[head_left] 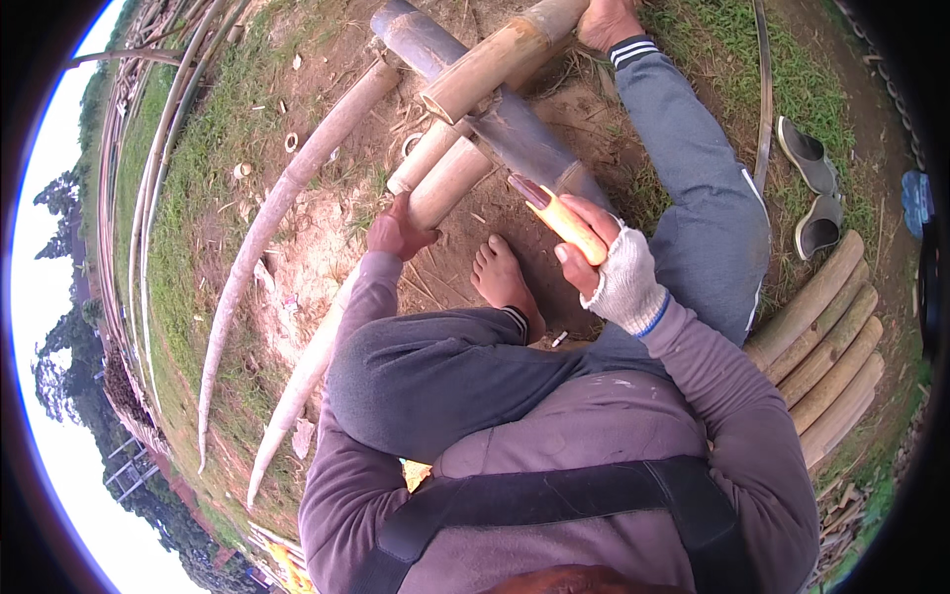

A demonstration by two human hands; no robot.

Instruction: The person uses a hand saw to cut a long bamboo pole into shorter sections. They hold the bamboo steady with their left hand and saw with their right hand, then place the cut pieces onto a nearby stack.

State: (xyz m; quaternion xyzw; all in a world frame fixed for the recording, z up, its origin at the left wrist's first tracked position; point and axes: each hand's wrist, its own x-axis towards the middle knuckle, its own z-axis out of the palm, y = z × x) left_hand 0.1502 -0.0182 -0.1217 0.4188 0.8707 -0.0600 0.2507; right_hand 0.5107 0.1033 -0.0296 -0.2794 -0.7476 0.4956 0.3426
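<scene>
Bare left hand (400, 230) grips the bamboo piece (453, 182) near the dark pole (532, 141); gloved right hand (621, 265) clasps a yellow-handled tool (571, 224). Risk: if the bamboo piece rolls, the tool could slip toward my left hand or bare foot (503, 275).

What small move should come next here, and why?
Probably bring the wooden-handled tool over to the bamboo piece: the left hand holds its near end, while the right hand grips the tool off to its right.

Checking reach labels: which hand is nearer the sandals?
Right. The right hand is left of the sandals, apart; the left hand, touching a bamboo pole, is farther left.
</scene>
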